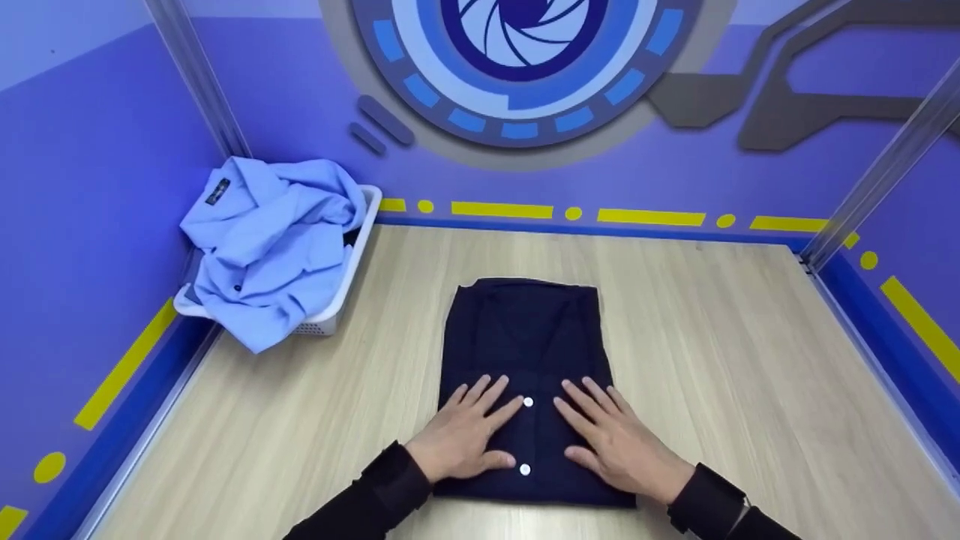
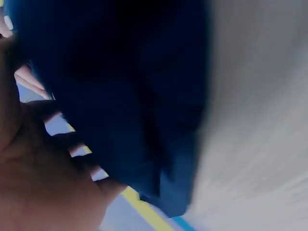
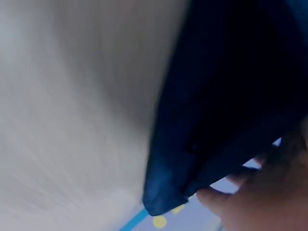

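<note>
Resting left hand [image 1: 465,442] and right hand [image 1: 628,448] on a folded navy button-front shirt [image 1: 529,337], with straight, spread fingers gripping nothing, either side of the white buttons [image 1: 528,402], presumably to steady both halves evenly. Underneath, around the middle of a pale wood-grain tabletop [image 1: 712,352]. At far left, a light blue shirt [image 1: 277,240] heaped in a white basket [image 1: 372,197], spilling over its rim, perhaps too bulky to fit. All round, purple-blue wall panels [image 1: 285,90] with yellow markings [image 1: 502,210].
</note>
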